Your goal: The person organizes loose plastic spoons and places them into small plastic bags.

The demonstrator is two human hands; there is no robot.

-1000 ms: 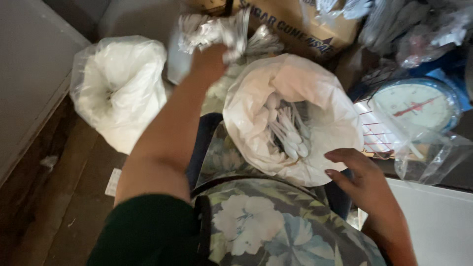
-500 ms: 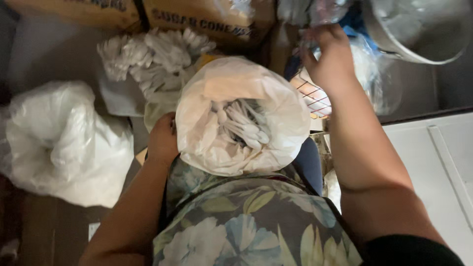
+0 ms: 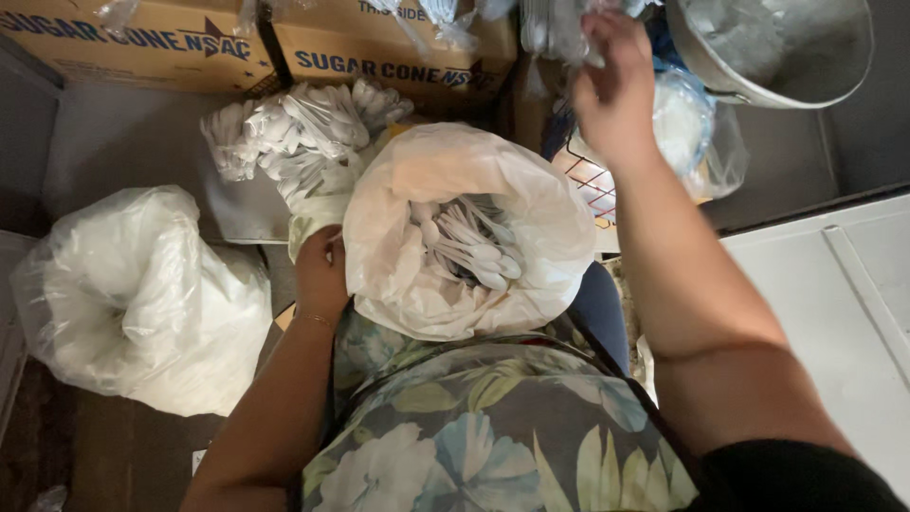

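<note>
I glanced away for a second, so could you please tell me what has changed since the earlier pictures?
The left hand came back from the packets up front to the side of the open white bag. The right hand left the bag's rim and reached up to the clear wrapping. The bag of spoons stayed on the lap.

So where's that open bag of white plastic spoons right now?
The open bag of spoons sits mid-frame on the person's lap, with the left hand touching its left side and the right hand raised beyond it.

boxes [image 3: 379, 57] ahead, bulging sack [image 3: 142, 294] left
</note>
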